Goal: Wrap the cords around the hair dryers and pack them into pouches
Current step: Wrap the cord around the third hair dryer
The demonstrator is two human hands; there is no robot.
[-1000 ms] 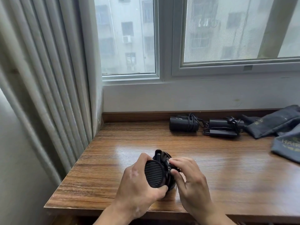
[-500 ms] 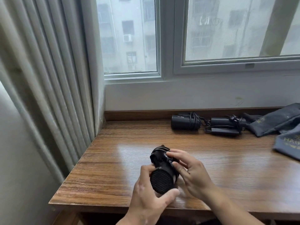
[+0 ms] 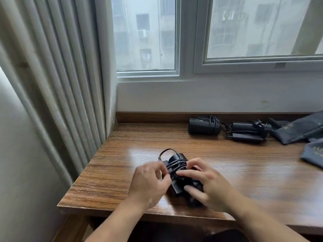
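A black hair dryer (image 3: 178,179) lies near the front of the wooden table (image 3: 244,173), its black cord (image 3: 167,151) wound over the body with a loop sticking up behind. My left hand (image 3: 148,182) pinches the cord and plug on the dryer's left side. My right hand (image 3: 208,182) grips the dryer's right side, fingers over the cord turns. At the back of the table lie two more black hair dryers (image 3: 203,126) (image 3: 248,131) with cords wrapped round them. Dark grey pouches (image 3: 297,130) (image 3: 314,154) lie at the right.
A pleated curtain (image 3: 57,84) hangs at the left, close to the table's left edge. A white wall and window (image 3: 227,49) stand behind the table. The front edge runs just under my wrists.
The dryer was lifted with its grille end toward me; now it lies on the table. My left hand shifted from the grille end to the cord, and my right hand covers the body.
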